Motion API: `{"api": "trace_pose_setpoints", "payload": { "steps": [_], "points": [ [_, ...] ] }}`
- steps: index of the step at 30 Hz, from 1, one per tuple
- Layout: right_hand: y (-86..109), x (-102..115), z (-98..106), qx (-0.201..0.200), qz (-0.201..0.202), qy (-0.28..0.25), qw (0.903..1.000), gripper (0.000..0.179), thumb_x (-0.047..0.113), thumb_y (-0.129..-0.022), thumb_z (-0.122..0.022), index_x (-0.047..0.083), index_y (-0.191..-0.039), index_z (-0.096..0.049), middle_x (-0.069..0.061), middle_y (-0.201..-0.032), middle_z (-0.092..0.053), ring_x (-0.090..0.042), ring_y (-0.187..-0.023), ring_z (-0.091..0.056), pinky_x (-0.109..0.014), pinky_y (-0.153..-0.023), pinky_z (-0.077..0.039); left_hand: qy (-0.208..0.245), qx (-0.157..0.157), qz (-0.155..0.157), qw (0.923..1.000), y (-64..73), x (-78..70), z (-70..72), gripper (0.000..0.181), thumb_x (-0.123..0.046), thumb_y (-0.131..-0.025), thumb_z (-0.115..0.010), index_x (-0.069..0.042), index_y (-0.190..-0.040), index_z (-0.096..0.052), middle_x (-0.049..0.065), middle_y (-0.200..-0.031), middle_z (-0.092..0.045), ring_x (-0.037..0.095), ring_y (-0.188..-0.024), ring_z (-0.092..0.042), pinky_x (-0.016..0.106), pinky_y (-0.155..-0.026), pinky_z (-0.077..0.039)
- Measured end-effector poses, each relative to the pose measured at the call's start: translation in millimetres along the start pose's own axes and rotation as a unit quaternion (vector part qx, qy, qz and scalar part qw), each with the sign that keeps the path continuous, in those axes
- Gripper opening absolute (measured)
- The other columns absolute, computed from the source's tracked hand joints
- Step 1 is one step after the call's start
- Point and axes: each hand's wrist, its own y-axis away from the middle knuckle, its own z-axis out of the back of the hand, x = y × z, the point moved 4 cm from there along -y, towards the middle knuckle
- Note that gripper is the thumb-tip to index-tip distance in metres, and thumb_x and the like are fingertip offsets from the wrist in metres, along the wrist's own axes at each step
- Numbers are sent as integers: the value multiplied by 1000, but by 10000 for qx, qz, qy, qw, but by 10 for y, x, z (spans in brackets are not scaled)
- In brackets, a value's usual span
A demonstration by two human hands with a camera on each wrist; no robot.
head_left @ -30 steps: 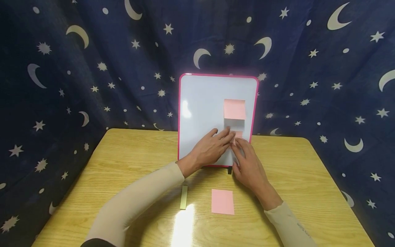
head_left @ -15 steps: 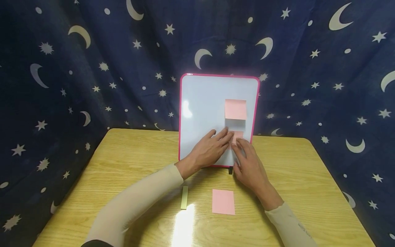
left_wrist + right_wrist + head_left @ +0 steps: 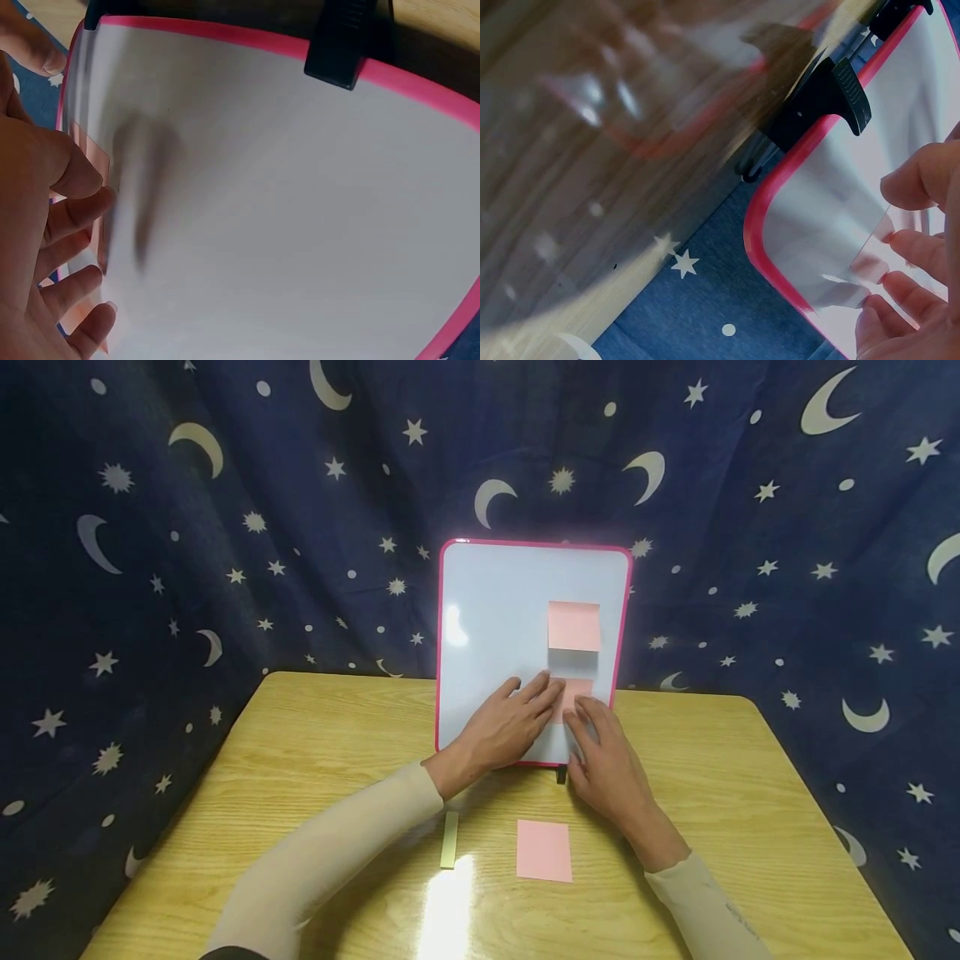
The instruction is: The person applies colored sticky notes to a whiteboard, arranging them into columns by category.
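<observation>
A whiteboard (image 3: 491, 610) with a pink frame stands upright on the table. Low on its right side a pink sticky note (image 3: 576, 688) lies against the white surface. My left hand (image 3: 506, 727) reaches across from the left, its extended fingertips on the note's left part. From the right, my right hand (image 3: 611, 764) touches the note's right part with lightly bent fingers. Both hands cover portions of it. Above, another pink sticky note (image 3: 573, 627) hangs with its bottom edge lifted off the board. In the right wrist view the lower note (image 3: 871, 259) shows just beyond the right fingertips.
On the wooden table (image 3: 322, 735), a third pink sticky note (image 3: 543, 852) lies in front of the board, with a narrow yellow strip (image 3: 449, 841) to its left. Black supports (image 3: 341, 41) grip the board's lower edge. A dark blue star-and-moon cloth (image 3: 360, 460) hangs behind.
My left fingers have slid slightly left along the lower note, so more of it shows between the hands. The right hand stays almost still.
</observation>
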Motion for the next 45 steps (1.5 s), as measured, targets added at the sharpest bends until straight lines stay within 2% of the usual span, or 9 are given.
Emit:
{"api": "trace_pose_setpoints", "payload": {
  "steps": [22, 32, 45],
  "points": [
    [11, 7, 10, -35, -21, -98, 9999, 61, 10, -85, -68, -4, -143, -60, -22, -158, -45, -42, -148, -40, -40, -130, -22, 66, -61, 292, 9995, 108, 2, -39, 57, -32, -109, -50, -11, -162, -44, -1, -170, -37, 20, -155, -37, 41, -114, -41],
    [2, 11, 24, 2, -51, -72, 10000, 62, 10, -85, -69, -3, -144, -59, -22, -158, -44, -42, -148, -39, -45, -128, -26, -6, -205, 341, 9992, 138, -1, -33, 57, -32, -108, -52, -11, -161, -47, 1, -170, -38, 22, -155, -37, 41, -113, -41],
    [4, 7, 18, 25, -16, -52, 10000, 61, 11, -86, -67, -4, -145, -58, -23, -159, -43, -42, -148, -39, -43, -129, -23, 17, -287, 450, 9986, 181, 0, -49, 57, -33, -106, -53, -11, -159, -50, 2, -169, -40, 23, -154, -39, 41, -112, -43]
  ]
}}
